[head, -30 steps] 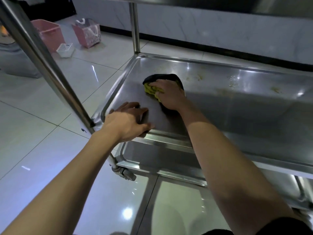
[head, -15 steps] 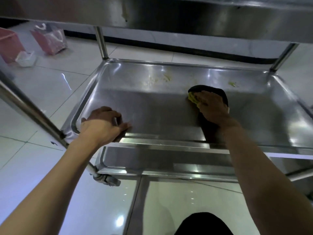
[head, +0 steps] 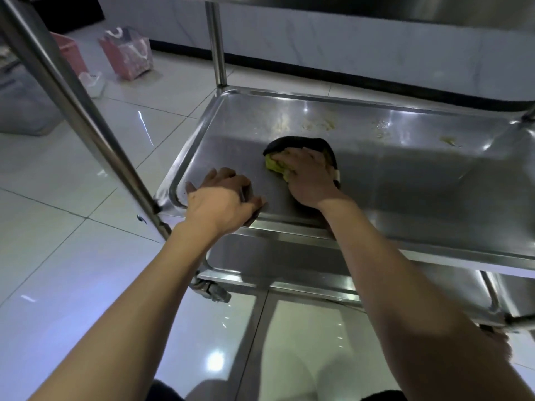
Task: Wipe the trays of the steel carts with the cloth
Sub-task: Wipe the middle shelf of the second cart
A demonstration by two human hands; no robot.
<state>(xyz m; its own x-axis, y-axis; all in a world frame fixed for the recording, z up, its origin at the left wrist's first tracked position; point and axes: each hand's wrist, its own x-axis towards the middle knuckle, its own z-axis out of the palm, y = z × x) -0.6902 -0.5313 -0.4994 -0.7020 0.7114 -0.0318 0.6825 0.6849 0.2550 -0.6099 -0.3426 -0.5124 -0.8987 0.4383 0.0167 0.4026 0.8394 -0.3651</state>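
Observation:
The steel cart's middle tray (head: 405, 175) lies in front of me, with yellowish smears along its far side. My right hand (head: 307, 178) presses a dark cloth with a yellow-green patch (head: 292, 143) flat on the left half of the tray. Its fingers curl over the bunched cloth. My left hand (head: 223, 201) grips the tray's near rim at the left corner, thumb on the inside of the tray.
The cart's slanted steel post (head: 72, 105) crosses the left of the view. A lower tray (head: 289, 264) sits beneath, and the upper shelf (head: 376, 7) overhangs. Pink baskets (head: 127, 53) and a small white container (head: 92, 81) stand on the tiled floor at far left.
My right hand slid the cloth from the middle of the tray back to the left half, close to my left hand. My left hand stayed on the near rim.

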